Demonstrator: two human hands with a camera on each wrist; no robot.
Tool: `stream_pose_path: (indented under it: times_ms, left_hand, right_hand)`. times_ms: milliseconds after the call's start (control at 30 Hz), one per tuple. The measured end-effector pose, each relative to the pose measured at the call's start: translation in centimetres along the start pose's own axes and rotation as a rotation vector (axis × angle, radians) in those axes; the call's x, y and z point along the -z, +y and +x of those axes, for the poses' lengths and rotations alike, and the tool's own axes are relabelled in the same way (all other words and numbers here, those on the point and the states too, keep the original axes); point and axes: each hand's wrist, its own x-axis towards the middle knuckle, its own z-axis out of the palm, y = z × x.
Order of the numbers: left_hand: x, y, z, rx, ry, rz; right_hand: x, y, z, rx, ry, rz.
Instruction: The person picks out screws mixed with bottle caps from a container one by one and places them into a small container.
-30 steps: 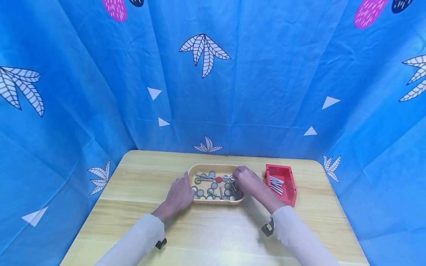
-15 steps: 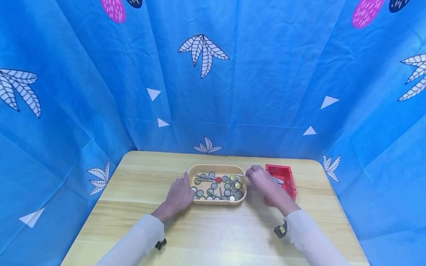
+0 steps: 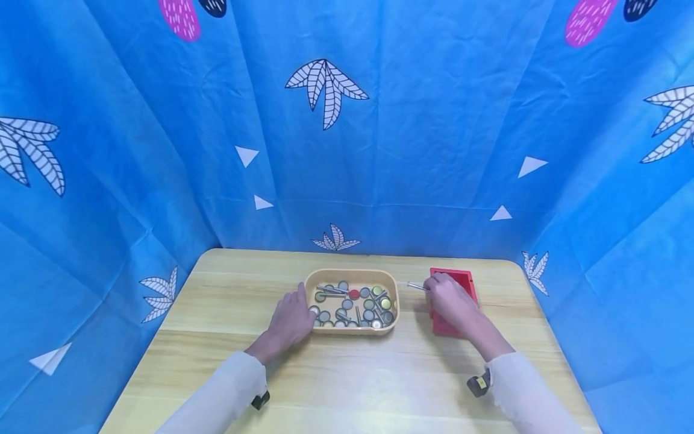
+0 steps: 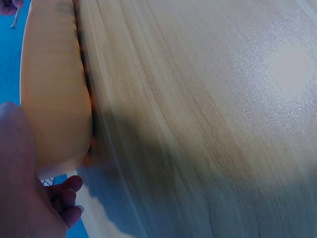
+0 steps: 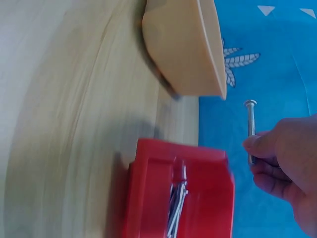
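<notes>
A tan oblong tray (image 3: 347, 331) lies on the table, holding several round bottle caps (image 3: 347, 304) and several metal bolts (image 3: 332, 295). At its left end my left hand (image 3: 291, 316) grips the rim. The left wrist view shows the tray's outer wall (image 4: 54, 89), with fingertips (image 4: 69, 196) curled by its end. My right hand (image 3: 452, 301) pinches a shiny bolt (image 5: 251, 119) between thumb and fingers, its flat round head pointing away from the hand. This hand is over the red bin (image 3: 449, 328), hiding much of its inside from the head view. Several bolts (image 5: 177, 208) lie in the bin.
The light wooden table (image 3: 347, 386) ends at a blue patterned curtain (image 3: 434, 150) behind and on both sides. A strip of table separates the tray from the red bin on its right. One red cap (image 3: 354, 294) lies among the grey and yellow ones.
My right hand has moved right, from inside the tray to above the red bin, carrying the bolt. The left hand has stayed at the tray's left end.
</notes>
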Motion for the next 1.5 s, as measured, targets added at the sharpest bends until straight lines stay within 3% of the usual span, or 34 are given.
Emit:
stream_pose_path:
  times_ms: [433, 767, 1033, 1233, 1500]
  left_hand:
    - [-0.2, -0.4, 0.0, -0.004, 0.004, 0.005]
    - [-0.2, -0.5, 0.0, -0.001, -0.004, -0.009]
    - [-0.1, -0.4, -0.1, -0.034, 0.023, 0.022]
    - [-0.2, -0.4, -0.1, -0.023, 0.002, 0.016]
    - [-0.4, -0.4, 0.0, -0.011, 0.001, 0.017]
  right_hand:
    - [0.2, 1.8, -2.5, -0.090, 0.006, -0.047]
    - [0.4, 2.7, -3.4, -0.218, -0.005, -0.002]
    - [-0.3, 3.3, -3.9, -0.217, 0.091, -0.052]
    - [-0.8, 3.2, -4.1, -0.264, 0.060, -0.103]
    - [-1.7, 3.0, -4.1, -0.230, -0.010, -0.180]
